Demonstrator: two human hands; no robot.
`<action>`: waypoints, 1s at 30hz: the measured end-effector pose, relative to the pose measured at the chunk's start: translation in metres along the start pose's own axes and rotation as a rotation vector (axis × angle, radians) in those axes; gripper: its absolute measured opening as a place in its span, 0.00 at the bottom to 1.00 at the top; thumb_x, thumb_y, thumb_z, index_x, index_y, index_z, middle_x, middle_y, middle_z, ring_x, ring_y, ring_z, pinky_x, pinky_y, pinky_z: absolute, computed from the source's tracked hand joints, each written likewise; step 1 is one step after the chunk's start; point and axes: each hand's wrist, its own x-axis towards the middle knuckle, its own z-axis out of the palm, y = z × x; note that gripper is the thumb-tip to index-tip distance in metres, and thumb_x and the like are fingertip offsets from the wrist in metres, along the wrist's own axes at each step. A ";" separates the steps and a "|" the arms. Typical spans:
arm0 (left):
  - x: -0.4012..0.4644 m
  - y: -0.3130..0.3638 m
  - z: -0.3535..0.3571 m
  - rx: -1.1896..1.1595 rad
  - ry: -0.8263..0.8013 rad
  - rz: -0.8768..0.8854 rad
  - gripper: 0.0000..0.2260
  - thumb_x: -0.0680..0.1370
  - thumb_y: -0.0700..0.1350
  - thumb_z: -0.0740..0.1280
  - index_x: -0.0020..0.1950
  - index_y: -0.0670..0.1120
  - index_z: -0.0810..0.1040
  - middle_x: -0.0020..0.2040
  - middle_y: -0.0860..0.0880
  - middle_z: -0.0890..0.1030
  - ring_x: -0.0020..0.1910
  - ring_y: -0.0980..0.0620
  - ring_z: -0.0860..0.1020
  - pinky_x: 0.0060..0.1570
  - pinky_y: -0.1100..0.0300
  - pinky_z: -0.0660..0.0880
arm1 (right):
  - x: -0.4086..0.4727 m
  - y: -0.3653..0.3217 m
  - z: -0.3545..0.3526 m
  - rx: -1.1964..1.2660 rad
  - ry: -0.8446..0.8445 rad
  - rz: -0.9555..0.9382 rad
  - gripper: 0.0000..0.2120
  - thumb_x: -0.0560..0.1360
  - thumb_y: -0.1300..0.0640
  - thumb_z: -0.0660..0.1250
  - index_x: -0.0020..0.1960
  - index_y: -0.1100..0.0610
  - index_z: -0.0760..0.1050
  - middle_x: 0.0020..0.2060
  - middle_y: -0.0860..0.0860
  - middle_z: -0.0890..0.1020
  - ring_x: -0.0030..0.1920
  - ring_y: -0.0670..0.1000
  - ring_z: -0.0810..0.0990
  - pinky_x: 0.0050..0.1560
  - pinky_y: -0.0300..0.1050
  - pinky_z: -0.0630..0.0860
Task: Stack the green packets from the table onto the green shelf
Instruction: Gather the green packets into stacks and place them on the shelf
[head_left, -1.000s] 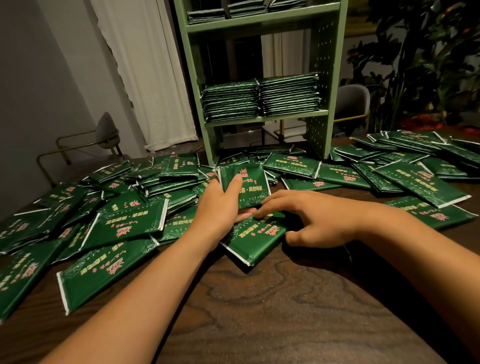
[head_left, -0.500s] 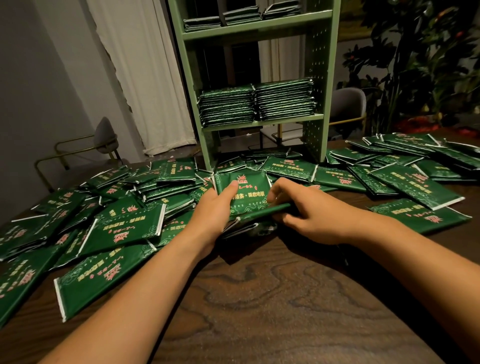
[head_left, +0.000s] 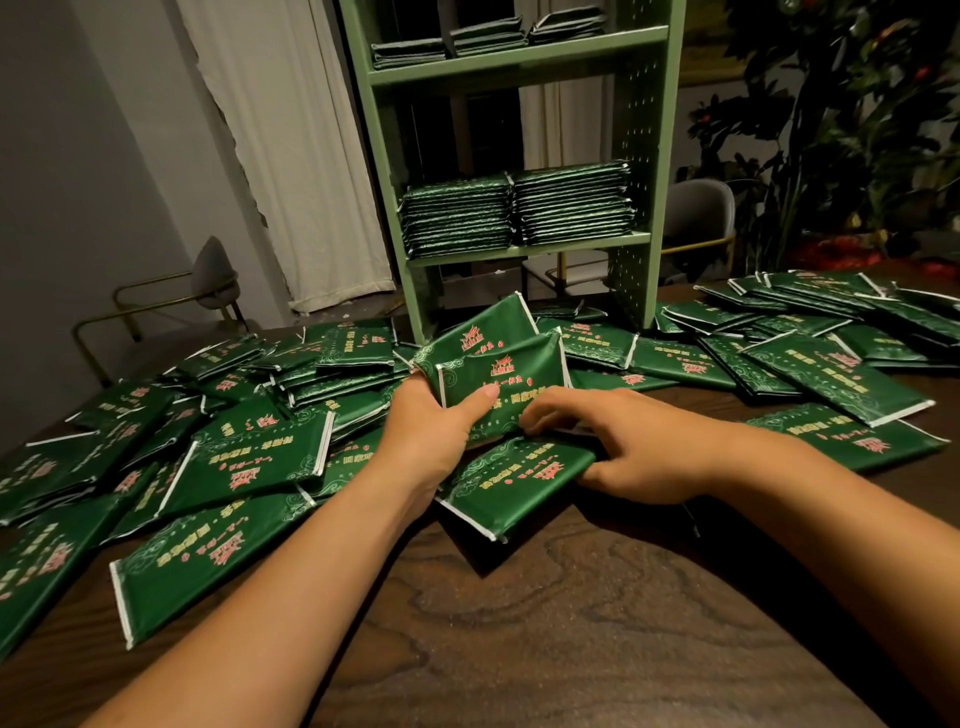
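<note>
Green packets (head_left: 498, 374) now tilted up off the table (head_left: 571, 623); left hand (head_left: 431, 431) and right hand (head_left: 639, 452) grips pinch them.

Gathered packets (head_left: 501, 374) now tilted upright, off the table (head_left: 571, 623).

Green packets (head_left: 501, 376): glossy, crinkled foil-like wrap. Table (head_left: 545, 623): dark wood-grain, smooth satin. Green shelf (head_left: 636, 156): matt painted, perforated sides. Curtain (head_left: 311, 156): pale cloth.

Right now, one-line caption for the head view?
Both hands, left hand and right hand, gather green packets from the table before the green shelf.
</note>
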 end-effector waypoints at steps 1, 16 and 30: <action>0.000 0.000 0.000 0.004 -0.013 -0.004 0.07 0.75 0.44 0.76 0.50 0.47 0.81 0.47 0.50 0.87 0.46 0.50 0.85 0.55 0.50 0.81 | 0.001 0.002 0.002 0.007 0.028 0.003 0.22 0.76 0.63 0.69 0.66 0.46 0.71 0.62 0.42 0.79 0.64 0.41 0.76 0.69 0.44 0.71; -0.002 0.012 -0.003 -0.275 -0.063 -0.004 0.08 0.76 0.45 0.71 0.48 0.40 0.80 0.39 0.41 0.84 0.37 0.44 0.83 0.38 0.51 0.81 | 0.002 0.010 -0.010 0.278 0.225 0.118 0.08 0.75 0.63 0.72 0.49 0.50 0.81 0.40 0.56 0.84 0.38 0.53 0.82 0.39 0.47 0.77; -0.010 0.005 0.002 0.032 -0.162 0.259 0.09 0.73 0.41 0.77 0.51 0.48 0.81 0.45 0.51 0.88 0.45 0.52 0.86 0.49 0.54 0.82 | -0.001 0.003 -0.018 0.827 0.199 0.281 0.12 0.75 0.61 0.72 0.57 0.60 0.80 0.52 0.56 0.86 0.54 0.55 0.85 0.54 0.48 0.81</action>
